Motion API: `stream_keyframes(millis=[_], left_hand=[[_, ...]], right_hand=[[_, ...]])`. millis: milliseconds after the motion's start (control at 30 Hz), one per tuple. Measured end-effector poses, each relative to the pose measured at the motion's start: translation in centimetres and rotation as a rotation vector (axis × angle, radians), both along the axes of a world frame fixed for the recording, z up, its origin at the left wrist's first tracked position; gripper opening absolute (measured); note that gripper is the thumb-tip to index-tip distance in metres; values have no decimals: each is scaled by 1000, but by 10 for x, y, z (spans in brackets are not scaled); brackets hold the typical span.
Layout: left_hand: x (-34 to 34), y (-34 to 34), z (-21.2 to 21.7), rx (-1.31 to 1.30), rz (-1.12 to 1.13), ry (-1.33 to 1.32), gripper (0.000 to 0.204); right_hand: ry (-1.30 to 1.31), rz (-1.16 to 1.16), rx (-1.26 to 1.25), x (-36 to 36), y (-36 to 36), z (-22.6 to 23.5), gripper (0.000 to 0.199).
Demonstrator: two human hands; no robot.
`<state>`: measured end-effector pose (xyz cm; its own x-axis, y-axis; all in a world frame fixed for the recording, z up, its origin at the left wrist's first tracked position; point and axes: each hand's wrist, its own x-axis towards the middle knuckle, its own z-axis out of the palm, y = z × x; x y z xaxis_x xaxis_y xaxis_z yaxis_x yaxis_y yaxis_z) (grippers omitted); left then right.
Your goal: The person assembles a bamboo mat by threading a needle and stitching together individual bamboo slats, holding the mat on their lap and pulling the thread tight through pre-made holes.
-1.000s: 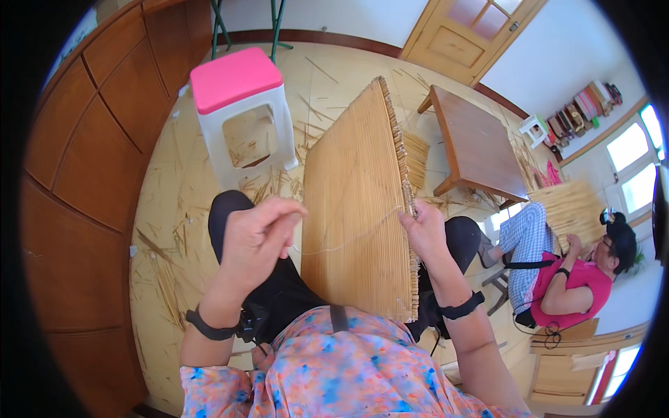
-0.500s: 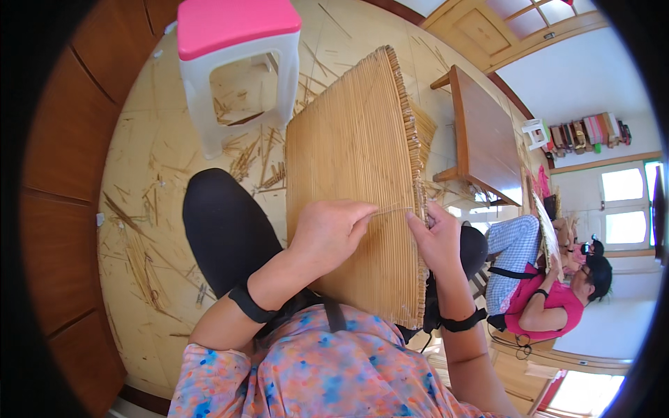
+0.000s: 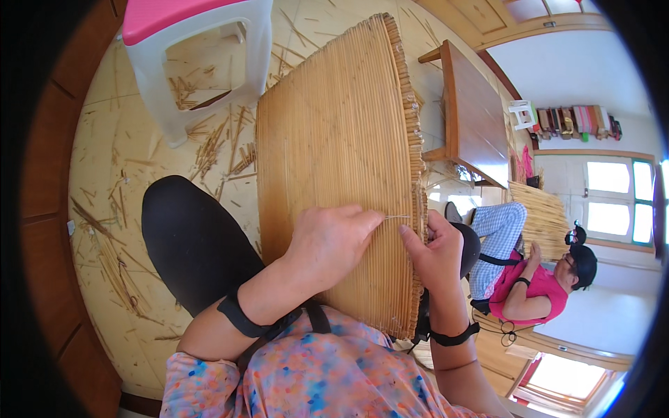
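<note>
Straw panel is propped between the knees, thread is pinched by the left hand near the panel's right edge; right hand is half-curled there, can't tell what's held.

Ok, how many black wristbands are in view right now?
3: one black wristband behind the wearer's left hand, a second behind the right hand, a third on the co-worker, whose other wrist is hidden and may bear another.

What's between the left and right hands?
Head view: a thin, pale thread over the flat, tan straw panel, between the left hand and right hand.
</note>
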<state>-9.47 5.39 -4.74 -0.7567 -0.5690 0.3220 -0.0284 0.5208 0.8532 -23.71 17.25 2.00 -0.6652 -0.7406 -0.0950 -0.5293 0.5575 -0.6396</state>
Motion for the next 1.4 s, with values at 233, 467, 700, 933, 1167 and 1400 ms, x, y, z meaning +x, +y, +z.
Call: stream_keyframes(millis=[233, 467, 700, 933, 1167, 1400], left_hand=[[1, 1, 1, -21, 9, 11, 18], [1, 0, -1, -55, 20, 25, 16], [0, 0, 1, -60, 8, -4, 18], [6, -3, 9, -148, -22, -79, 18], [23, -6, 27, -196, -58, -129, 8], [47, -19, 32, -157, -14, -94, 21]], right_hand=[[-22, -19, 32, 1, 1, 2, 20], [10, -9, 30, 2, 1, 2, 19], [-11, -12, -2, 1, 2, 0, 18], [40, 23, -11, 5, 1, 4, 18], [153, 158, 99, 19, -5, 14, 17], [-54, 335, -79, 25, -13, 17, 28]])
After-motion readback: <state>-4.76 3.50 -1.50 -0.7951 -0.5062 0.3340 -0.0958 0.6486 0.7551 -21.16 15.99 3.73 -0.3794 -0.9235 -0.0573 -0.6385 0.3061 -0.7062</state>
